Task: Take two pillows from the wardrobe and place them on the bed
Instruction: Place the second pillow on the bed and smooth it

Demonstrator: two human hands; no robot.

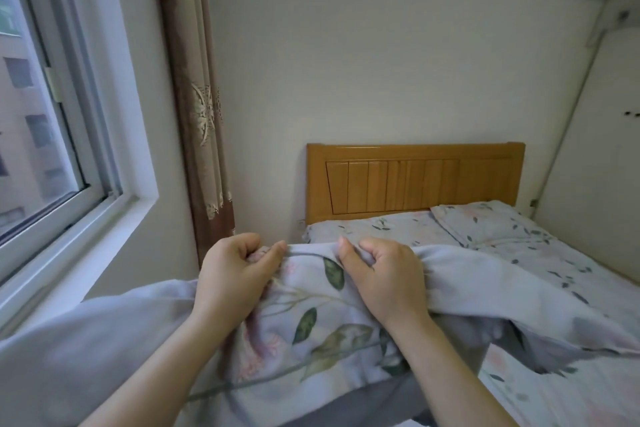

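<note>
While left hand (235, 276) and right hand (382, 276) clench a lavender leaf-print pillow (311, 343) by its far edge, the floral-sheeted wooden bed (374, 227) lies ahead-right.

A soft pillow (311, 322) in a pale lilac cover, printed with large green leaves and faint pink flowers, is hanging above the near part of the bed (561, 274), over its left edge. Its top edge is bunching where the left grip (235, 274) and the right grip (384, 277) are pinching it side by side. Its sides are sagging and running out of view. A second pillow (485, 224), in a lilac small-leaf cover, is lying flat in the bed's right head corner, touching the wooden headboard (415, 180).
</note>
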